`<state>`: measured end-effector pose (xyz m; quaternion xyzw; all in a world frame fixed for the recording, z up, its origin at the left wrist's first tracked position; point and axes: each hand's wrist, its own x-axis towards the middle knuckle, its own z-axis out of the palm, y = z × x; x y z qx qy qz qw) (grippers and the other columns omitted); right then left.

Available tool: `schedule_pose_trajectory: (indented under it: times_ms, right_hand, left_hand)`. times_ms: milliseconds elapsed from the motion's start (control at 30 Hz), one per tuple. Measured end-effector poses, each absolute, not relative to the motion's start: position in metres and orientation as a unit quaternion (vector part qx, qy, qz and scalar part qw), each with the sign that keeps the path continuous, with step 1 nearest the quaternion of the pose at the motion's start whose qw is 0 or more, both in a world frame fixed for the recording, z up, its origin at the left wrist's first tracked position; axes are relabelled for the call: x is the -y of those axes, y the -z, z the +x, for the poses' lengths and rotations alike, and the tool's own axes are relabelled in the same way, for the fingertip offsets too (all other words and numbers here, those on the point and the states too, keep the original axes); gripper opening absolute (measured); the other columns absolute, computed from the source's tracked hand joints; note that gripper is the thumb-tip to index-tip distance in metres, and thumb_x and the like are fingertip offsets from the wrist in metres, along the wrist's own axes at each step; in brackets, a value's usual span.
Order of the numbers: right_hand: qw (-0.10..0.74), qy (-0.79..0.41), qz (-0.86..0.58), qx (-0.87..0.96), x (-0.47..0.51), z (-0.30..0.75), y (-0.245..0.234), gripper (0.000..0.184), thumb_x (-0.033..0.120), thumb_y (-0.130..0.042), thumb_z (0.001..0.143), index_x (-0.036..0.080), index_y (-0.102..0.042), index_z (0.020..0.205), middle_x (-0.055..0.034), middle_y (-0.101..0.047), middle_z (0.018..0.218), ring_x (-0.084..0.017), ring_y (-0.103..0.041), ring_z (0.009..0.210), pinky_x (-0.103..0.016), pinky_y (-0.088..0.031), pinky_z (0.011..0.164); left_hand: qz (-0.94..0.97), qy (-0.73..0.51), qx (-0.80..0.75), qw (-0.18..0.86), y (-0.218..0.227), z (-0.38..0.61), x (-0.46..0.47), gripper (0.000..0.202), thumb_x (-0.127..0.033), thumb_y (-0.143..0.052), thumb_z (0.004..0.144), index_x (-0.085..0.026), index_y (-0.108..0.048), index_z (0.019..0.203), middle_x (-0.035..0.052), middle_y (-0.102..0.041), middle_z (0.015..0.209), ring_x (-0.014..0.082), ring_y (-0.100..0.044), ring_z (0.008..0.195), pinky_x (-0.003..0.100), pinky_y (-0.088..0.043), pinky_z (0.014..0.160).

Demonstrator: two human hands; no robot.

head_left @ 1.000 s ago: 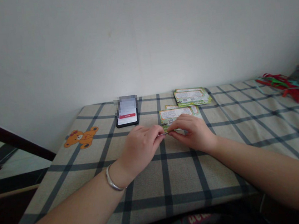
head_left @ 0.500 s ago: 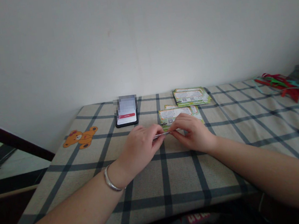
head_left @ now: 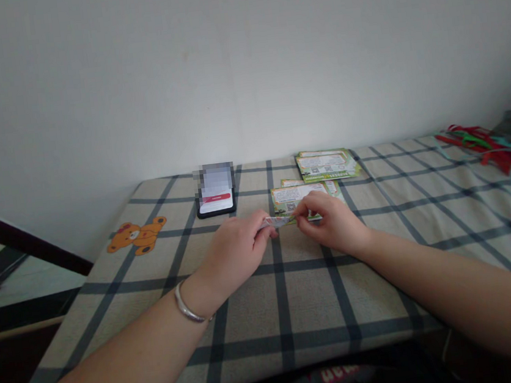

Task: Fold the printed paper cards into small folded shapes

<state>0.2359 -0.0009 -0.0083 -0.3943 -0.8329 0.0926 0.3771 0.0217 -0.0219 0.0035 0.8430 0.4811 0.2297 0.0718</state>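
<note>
Between my two hands is a small folded piece of printed paper [head_left: 278, 221], pale with coloured print. My left hand [head_left: 238, 242] pinches its left end between thumb and fingers. A bangle [head_left: 186, 304] circles the left wrist. At the paper's right end, my right hand [head_left: 326, 220] is closed in a pinch with thumb and forefinger. Just behind the right hand lie printed green-and-white leaflets [head_left: 286, 197], partly covered by that hand. A second pile of similar leaflets [head_left: 326, 165] rests farther back, near the wall.
A phone [head_left: 216, 199] with a lit screen lies at the back left. An orange bear picture [head_left: 138, 235] is on the checked tablecloth [head_left: 253, 333] at left. Red and green straps [head_left: 481, 144] lie in a heap at far right. A white wall [head_left: 241, 64] borders the table's back.
My hands have moved slightly apart, the right one a little to the right. The paper has tilted, so more of its printed face shows between them.
</note>
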Motion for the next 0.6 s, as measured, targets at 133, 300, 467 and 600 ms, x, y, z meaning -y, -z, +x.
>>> schedule_pose_trajectory:
  times_ms: [133, 300, 467, 600]
  right_hand:
    - [0.375, -0.083, -0.386, 0.838, 0.0012, 0.2352, 0.0082, 0.007, 0.012, -0.056, 0.075, 0.018, -0.06, 0.075, -0.0021, -0.06, 0.071, -0.015, -0.057, 0.069, -0.027, -0.043, 0.065]
    - [0.347, -0.081, -0.374, 0.856, 0.0043, 0.2321, 0.0066, 0.007, 0.013, -0.057, 0.077, 0.017, -0.062, 0.078, -0.0031, -0.063, 0.073, -0.016, -0.058, 0.071, -0.028, -0.044, 0.066]
    - [0.324, -0.124, -0.361, 0.866, 0.0058, 0.232, 0.0056, 0.011, 0.016, -0.057, 0.083, 0.019, -0.067, 0.079, -0.0022, -0.067, 0.075, -0.016, -0.06, 0.075, -0.028, -0.045, 0.07]
    - [0.336, -0.192, -0.361, 0.848, 0.0055, 0.233, 0.0044, 0.015, 0.017, -0.055, 0.085, 0.02, -0.069, 0.081, -0.0018, -0.069, 0.078, -0.014, -0.062, 0.076, -0.027, -0.045, 0.071]
  left_hand:
    - [0.841, -0.245, -0.474, 0.087, -0.0029, 0.022, 0.023, 0.01, -0.022, -0.049, 0.091, -0.019, -0.058, 0.086, 0.001, -0.067, 0.075, 0.0177, -0.062, 0.07, 0.028, -0.042, 0.062]
    - [0.85, -0.291, -0.433, 0.079, -0.0014, 0.0214, 0.0231, 0.006, -0.023, -0.057, 0.086, -0.02, -0.058, 0.092, -0.0006, -0.067, 0.082, 0.0159, -0.062, 0.074, 0.027, -0.042, 0.065]
    - [0.863, -0.285, -0.412, 0.069, -0.0005, 0.0208, 0.023, 0.006, -0.025, -0.058, 0.088, -0.02, -0.061, 0.086, -0.0012, -0.067, 0.079, 0.0166, -0.061, 0.074, 0.029, -0.04, 0.067]
    - [0.849, -0.292, -0.425, 0.117, -0.0005, 0.0212, 0.0227, 0.006, -0.019, -0.056, 0.088, -0.021, -0.061, 0.085, -0.0031, -0.066, 0.079, 0.0152, -0.061, 0.076, 0.028, -0.041, 0.068]
